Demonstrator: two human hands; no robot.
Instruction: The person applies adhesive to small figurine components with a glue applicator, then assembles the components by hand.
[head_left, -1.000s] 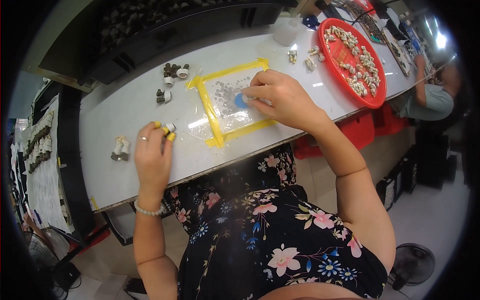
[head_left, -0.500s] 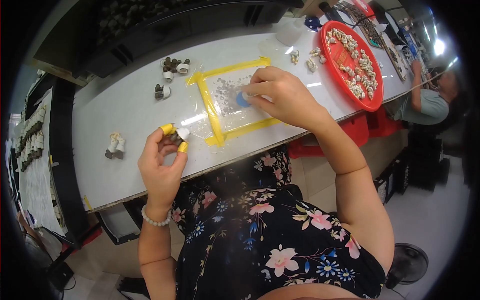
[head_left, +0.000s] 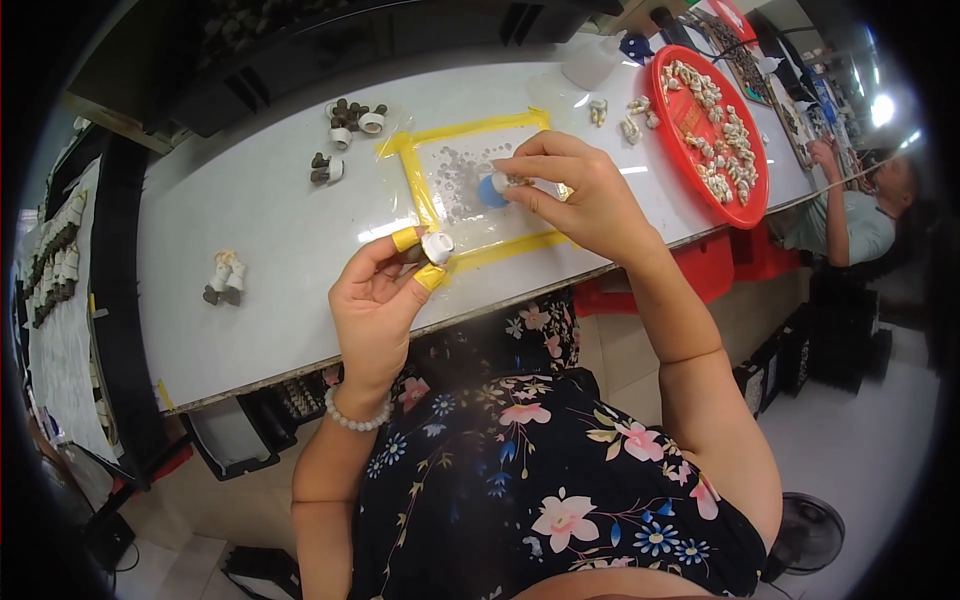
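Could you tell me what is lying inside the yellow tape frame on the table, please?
Inside the yellow tape frame lies a clear sheet sprinkled with tiny grey bits. The right hand presses a small blue round piece there and covers the frame's right part.

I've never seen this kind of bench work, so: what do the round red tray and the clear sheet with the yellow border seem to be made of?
The round red tray looks like glossy moulded plastic: uniform colour, a raised rim. The clear sheet with the yellow border seems to be thin transparent film, since the pale table shows through and it catches glare; the yellow strips look like matte adhesive tape.
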